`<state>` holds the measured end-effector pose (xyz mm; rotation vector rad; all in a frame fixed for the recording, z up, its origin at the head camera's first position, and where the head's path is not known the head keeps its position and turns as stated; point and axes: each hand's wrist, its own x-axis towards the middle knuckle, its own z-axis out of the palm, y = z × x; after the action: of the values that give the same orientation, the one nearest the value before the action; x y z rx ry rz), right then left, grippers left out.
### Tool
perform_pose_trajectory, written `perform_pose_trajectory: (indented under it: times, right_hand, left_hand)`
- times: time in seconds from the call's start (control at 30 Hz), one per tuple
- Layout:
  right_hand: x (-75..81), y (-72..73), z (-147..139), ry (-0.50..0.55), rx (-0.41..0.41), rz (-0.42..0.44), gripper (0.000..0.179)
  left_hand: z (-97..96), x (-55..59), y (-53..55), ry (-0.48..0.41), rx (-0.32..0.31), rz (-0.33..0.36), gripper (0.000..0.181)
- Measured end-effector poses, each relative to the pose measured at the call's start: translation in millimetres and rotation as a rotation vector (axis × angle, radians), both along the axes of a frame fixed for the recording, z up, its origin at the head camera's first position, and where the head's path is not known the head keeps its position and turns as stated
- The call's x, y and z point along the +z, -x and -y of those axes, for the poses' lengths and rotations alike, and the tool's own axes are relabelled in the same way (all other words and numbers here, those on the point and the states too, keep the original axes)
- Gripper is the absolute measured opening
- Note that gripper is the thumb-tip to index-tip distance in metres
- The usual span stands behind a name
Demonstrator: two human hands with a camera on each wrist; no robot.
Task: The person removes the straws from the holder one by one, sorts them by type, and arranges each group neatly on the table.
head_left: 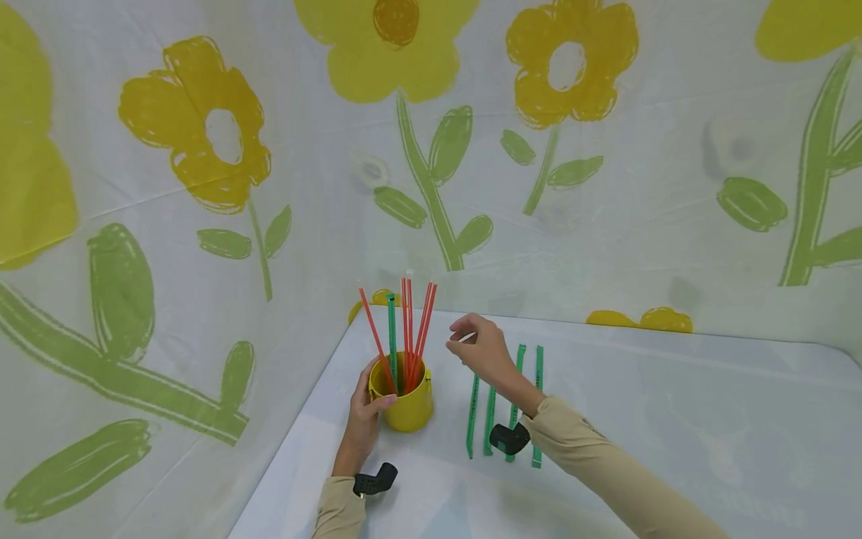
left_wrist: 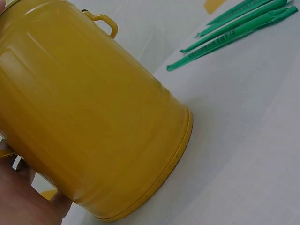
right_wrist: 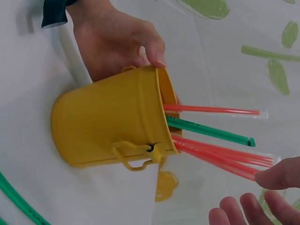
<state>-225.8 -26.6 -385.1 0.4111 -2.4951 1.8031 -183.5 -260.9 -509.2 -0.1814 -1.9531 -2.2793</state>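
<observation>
1. The yellow bucket [head_left: 411, 414] is gripped at 8 o'clock by the left hand [head_left: 362, 421], with the thumb at the rim.
2. At the bucket's 2 o'clock, the right hand [head_left: 483, 352] is held above the surface [head_left: 417, 494], fingers loosely bent, thumb and fingertips apart, nothing grasped.
3. The bucket is stood upright near the surface's left edge, which is seen at 9 o'clock; the far edge is seen at 12.
4. A gap is left between the bucket and four green straws [head_left: 539, 404], laid roughly parallel at 3 o'clock; the surface is extended widely beyond them.
5. Dark print is borne by the green wrappers, too blurred to be read; faint lettering on the surface at 4 o'clock is likewise unreadable.
6. The bucket is glossy, fitted with side loops and a rimmed base; several clear-wrapped red straws [head_left: 421, 329] and one upright green straw [head_left: 393, 329] are held inside.
7. A flower-printed sheet [head_left: 323, 187] is hung beyond the far edge.
</observation>
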Motion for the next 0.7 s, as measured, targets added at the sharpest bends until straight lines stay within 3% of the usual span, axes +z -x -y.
perform_pose_trajectory:
  times: [0.47, 0.7]
  right_hand:
    - [15.7, 0.2, 21.5, 0.077, 0.078, -0.033, 0.02]
    - [17.6, 2.7, 38.2, 0.057, 0.086, -0.054, 0.021]
  left_hand:
    - [0.3, -0.1, -1.4, 0.016, 0.008, 0.009, 0.069]
    - [0.2, 1.1, -2.5, 0.022, 0.018, 0.017, 0.07]
